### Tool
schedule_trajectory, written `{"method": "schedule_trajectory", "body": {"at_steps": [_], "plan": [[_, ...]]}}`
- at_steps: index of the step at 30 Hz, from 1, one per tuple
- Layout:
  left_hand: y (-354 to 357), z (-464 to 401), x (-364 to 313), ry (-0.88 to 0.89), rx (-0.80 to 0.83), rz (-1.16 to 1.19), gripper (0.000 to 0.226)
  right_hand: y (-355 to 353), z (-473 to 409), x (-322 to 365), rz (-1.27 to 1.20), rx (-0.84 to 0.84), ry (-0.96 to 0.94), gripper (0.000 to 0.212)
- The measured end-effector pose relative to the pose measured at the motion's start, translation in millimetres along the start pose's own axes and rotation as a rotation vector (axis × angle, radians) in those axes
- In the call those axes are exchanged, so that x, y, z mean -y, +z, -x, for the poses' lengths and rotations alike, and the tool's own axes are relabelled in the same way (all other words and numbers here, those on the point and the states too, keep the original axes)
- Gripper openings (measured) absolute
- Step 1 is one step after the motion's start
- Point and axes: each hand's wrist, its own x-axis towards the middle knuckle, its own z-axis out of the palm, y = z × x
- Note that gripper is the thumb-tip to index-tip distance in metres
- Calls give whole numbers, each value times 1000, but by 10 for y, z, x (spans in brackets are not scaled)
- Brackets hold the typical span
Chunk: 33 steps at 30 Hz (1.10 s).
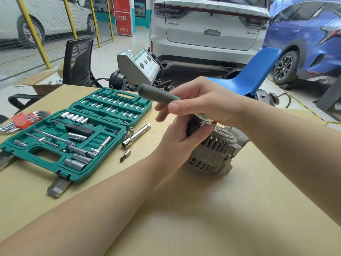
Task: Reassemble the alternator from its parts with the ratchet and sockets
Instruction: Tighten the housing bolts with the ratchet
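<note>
Head view: green tool case (60,168) lies open, holding sockets, bits and extensions. On the cardboard-covered table (203,218), left hand (181,139) grips the alternator (215,154); right hand (206,100) curls round the ratchet (156,96). 2 cars stand behind.

Grey alternator (212,154), dark green ratchet handle (156,95), teal socket case (73,137), red hex-key holder (22,120).
</note>
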Motion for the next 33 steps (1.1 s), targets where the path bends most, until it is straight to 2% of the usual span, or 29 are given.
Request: {"method": "schedule_trajectory", "body": {"at_steps": [3, 6, 9, 11, 14, 17, 18, 20, 23, 25, 27, 30, 33], "plan": [[22, 31, -29, -6, -39, 60, 28, 67, -55, 24, 190, -128, 164, 20], [56, 46, -26, 10, -36, 134, 28, 142, -100, 46, 406, -218, 335, 20], [67, 49, -2, -13, -48, 124, 26, 181, -138, 55, 454, -235, 356, 22], [51, 51, 20, -16, -50, 104, 29, 155, -120, 45, 417, -199, 319, 22], [54, 26, 26, -31, -26, 23, 36, 80, -8, -12, 211, -102, 142, 21], [55, -11, 32, -51, -54, -80, 61, 40, 88, -53, 42, -9, -13, 29], [44, -11, 41, -51, -44, -98, 63, 38, 95, -54, 21, 16, -30, 32], [38, 12, 76, -35, -7, -47, 53, 44, 78, -46, 31, 2, 4, 33], [47, 25, 67, -20, -41, 91, 35, 86, 33, -35, 152, -164, 194, 32], [54, 24, 50, -35, -47, 163, 34, 143, 14, -24, 230, -261, 302, 32], [52, 18, 57, -45, -39, 180, 33, 200, 10, -13, 272, -316, 327, 31], [55, 8, 65, -50, -24, 172, 34, 199, 47, -13, 197, -302, 304, 31], [58, 10, 66, -41, -12, 148, 37, 88, 154, -12, 158, -244, 300, 21]]}}
